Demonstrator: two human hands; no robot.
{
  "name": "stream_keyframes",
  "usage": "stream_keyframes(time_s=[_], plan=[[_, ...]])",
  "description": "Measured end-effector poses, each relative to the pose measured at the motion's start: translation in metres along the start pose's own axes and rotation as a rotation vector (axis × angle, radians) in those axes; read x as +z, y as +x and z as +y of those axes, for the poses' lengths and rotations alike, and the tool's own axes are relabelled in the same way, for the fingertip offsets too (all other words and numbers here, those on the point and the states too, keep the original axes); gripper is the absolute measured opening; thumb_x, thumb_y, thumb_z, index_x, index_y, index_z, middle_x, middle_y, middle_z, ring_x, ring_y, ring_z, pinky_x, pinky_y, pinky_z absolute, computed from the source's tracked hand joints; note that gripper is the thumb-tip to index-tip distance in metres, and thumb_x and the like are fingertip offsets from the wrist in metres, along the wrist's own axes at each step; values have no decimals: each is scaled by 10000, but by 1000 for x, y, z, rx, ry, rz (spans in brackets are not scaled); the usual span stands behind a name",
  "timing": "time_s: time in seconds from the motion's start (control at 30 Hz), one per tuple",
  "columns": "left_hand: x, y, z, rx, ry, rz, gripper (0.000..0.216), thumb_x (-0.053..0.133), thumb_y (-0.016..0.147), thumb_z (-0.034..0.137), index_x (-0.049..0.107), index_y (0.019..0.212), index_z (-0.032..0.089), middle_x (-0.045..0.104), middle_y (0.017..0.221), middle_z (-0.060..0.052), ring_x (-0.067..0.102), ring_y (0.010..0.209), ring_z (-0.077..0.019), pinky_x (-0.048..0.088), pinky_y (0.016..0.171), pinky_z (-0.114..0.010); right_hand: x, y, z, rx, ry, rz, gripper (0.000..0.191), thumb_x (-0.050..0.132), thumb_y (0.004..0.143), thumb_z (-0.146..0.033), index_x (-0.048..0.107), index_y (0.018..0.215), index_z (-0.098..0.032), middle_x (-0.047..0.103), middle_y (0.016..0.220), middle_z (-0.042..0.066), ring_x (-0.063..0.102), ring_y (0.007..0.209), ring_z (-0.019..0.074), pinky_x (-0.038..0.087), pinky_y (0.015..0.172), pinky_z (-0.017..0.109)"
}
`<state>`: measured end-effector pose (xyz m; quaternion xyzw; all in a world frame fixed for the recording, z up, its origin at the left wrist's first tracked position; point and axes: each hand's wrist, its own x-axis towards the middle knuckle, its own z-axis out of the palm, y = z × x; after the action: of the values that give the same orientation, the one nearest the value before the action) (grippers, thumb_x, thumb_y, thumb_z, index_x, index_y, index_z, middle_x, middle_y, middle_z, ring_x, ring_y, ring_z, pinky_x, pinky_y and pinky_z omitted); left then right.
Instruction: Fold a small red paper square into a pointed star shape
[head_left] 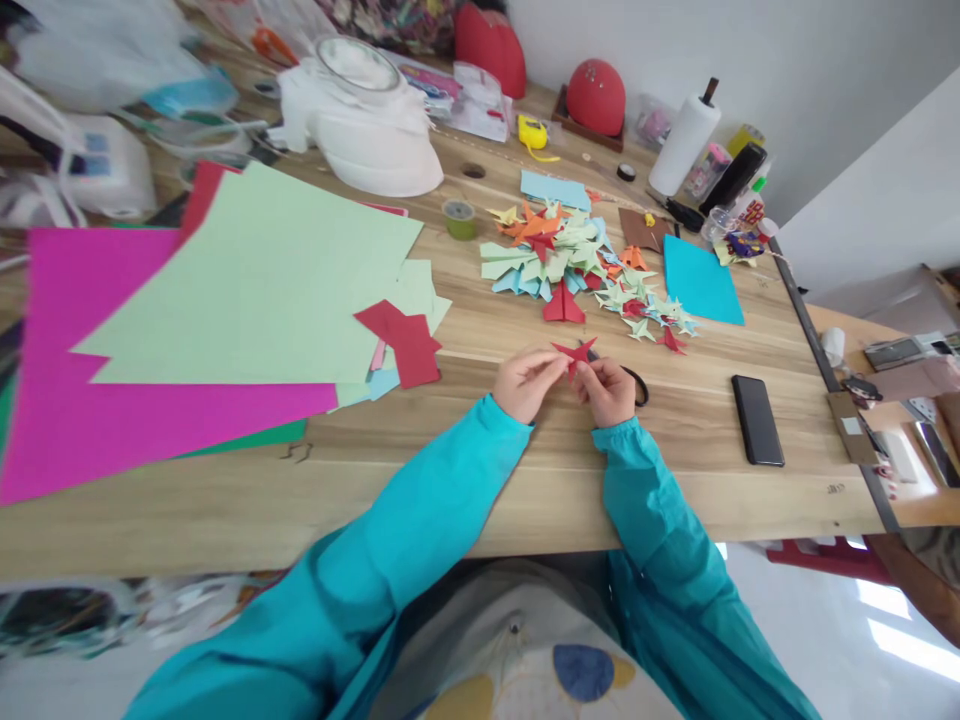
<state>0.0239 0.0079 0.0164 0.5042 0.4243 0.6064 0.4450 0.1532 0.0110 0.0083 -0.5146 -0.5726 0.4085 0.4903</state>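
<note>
A small red folded paper figure with pointed wings is held between both hands just above the wooden table. My left hand pinches its left side and my right hand pinches its right side; both wear teal sleeves. Black scissors lie partly hidden behind my right hand. Beyond the hands lies a pile of several folded paper figures in green, blue, orange and red.
Large sheets of pale green and magenta paper cover the table's left, with red scraps on them. A black phone lies at right, a blue sheet beyond it. A tape roll, white appliance and paper towel roll stand farther back.
</note>
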Motion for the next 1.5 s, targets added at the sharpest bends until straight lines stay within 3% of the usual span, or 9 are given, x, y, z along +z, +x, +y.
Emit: stream_keyframes(time_s=[0.13,0.33,0.53,0.67,0.8,1.03,1.2,1.3,1.5], plan=[[4,-4,-5,59,140,-29,171,568,724,291,666,760,156,630,782,-67,569,768,-164,446,717,-287,1,-4,3,-178,-330,28,239,509,749,-399,537,672,-174,531,488,-26,455,407,78,381,418,205],[3,-1,-14,23,170,-51,183,627,657,282,662,791,162,630,826,-73,578,794,-179,456,741,-302,2,-7,0,-262,-514,-146,136,538,693,-280,544,791,-185,545,546,-17,486,457,102,400,478,226],[-1,2,-12,-42,144,7,136,627,640,252,674,732,163,643,778,-59,580,739,-170,453,699,-289,1,-10,-6,-221,-306,-160,97,543,713,-299,540,731,-203,535,550,-19,473,464,100,397,482,234],[-4,5,-7,-100,91,49,177,647,620,275,677,736,145,645,712,-47,564,625,-145,449,624,-273,-3,-6,-7,-147,-198,49,152,558,715,-338,528,689,-191,514,520,-34,435,436,83,361,438,215],[-8,8,-5,-130,52,29,196,672,590,273,682,737,143,658,749,-52,571,674,-152,445,658,-277,-4,2,-4,-33,23,213,226,595,686,-377,492,762,-191,543,564,-44,474,463,77,375,443,201],[-10,7,-8,-146,36,-89,189,664,583,255,688,734,142,644,721,-41,543,615,-126,425,595,-254,-2,6,-4,199,282,-153,338,707,545,-386,540,743,-169,592,559,-34,519,426,82,427,416,211],[-9,6,-7,-191,22,-91,253,669,579,259,687,801,140,629,626,-26,507,530,-108,411,528,-240,-1,5,-5,166,283,-151,294,707,560,-355,529,700,-168,579,492,-45,527,412,82,454,433,213],[-9,6,-6,-175,17,-115,234,673,581,267,693,777,142,649,679,-45,531,554,-119,425,534,-248,-1,4,-7,161,312,-179,317,709,552,-370,517,715,-178,597,534,-43,529,410,80,456,426,214],[-7,5,-3,-205,-39,-101,271,705,557,275,684,789,136,675,822,-77,596,736,-169,469,702,-298,-2,3,-8,126,317,-205,297,693,579,-374,495,690,-182,581,526,-48,525,418,78,459,445,221]])
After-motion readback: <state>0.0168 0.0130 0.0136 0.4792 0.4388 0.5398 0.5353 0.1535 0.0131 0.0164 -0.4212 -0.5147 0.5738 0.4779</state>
